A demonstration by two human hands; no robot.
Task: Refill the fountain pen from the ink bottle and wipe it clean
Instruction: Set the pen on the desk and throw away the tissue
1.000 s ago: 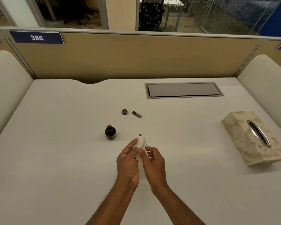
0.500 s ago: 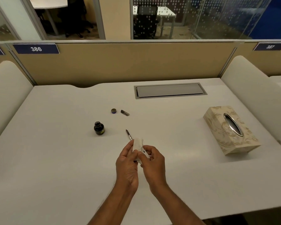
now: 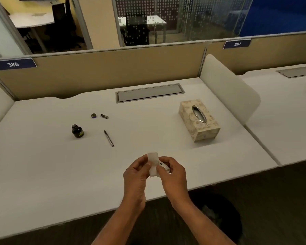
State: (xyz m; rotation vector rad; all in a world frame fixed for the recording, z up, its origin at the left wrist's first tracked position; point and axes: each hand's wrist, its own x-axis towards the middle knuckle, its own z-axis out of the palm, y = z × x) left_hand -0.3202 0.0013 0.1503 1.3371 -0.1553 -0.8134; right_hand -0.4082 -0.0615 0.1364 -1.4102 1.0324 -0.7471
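Pinching the tissue point(image 3: 153, 164) between my left hand point(image 3: 136, 175) and right hand point(image 3: 174, 175), pen point(image 3: 109, 138) now lying far-left on the worktop point(image 3: 42, 165): wiping looks finished.

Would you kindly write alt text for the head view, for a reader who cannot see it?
A left hand and a right hand pinch a folded white tissue above the near edge of a white desk. Farther back are a fountain pen, an open ink bottle, a small round cap and a dark pen part; a patterned tissue box sits to the right.
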